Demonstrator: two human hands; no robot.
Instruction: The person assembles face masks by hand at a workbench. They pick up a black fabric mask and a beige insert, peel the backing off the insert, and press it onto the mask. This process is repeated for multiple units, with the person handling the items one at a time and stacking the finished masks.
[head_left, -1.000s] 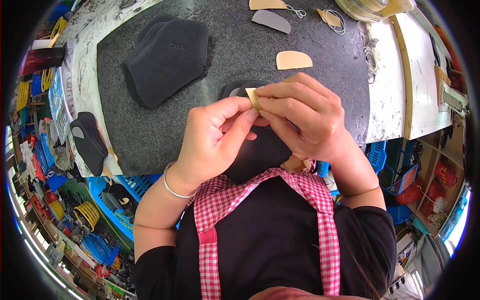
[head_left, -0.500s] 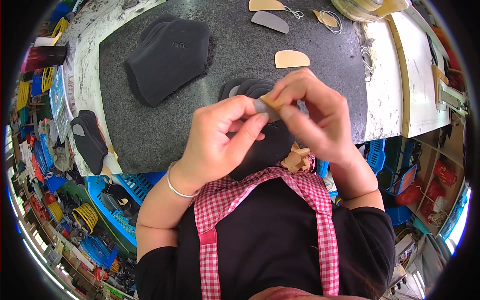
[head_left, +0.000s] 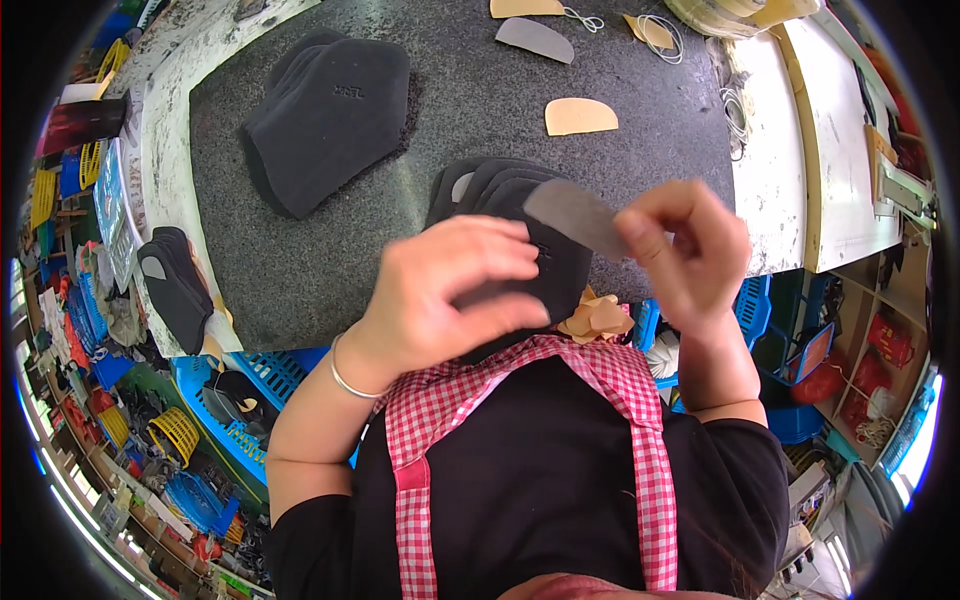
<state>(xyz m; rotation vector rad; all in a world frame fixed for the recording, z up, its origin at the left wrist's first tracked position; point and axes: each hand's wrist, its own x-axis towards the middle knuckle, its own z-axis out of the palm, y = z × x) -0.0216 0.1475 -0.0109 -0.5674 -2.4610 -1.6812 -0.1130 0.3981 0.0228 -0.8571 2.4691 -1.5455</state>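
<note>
My right hand pinches one end of a thin grey half-oval patch, which hangs in the air over a fanned stack of black fabric pieces. My left hand, blurred by motion, hovers over the near left side of that stack with thumb and fingers apart and nothing seen between them. A small grey patch shows on one of the stack's lower layers. Several tan paper pieces lie heaped at the table's near edge, just right of the stack.
Another black fabric stack lies at far left on the dark tabletop. A tan half-oval and a grey one lie farther back, near a thin looped cord. Blue baskets stand below the table edge.
Both hands were together on the grey patch, with a tan edge showing. My left hand has let go and spread; my right has drawn the patch to the right.
</note>
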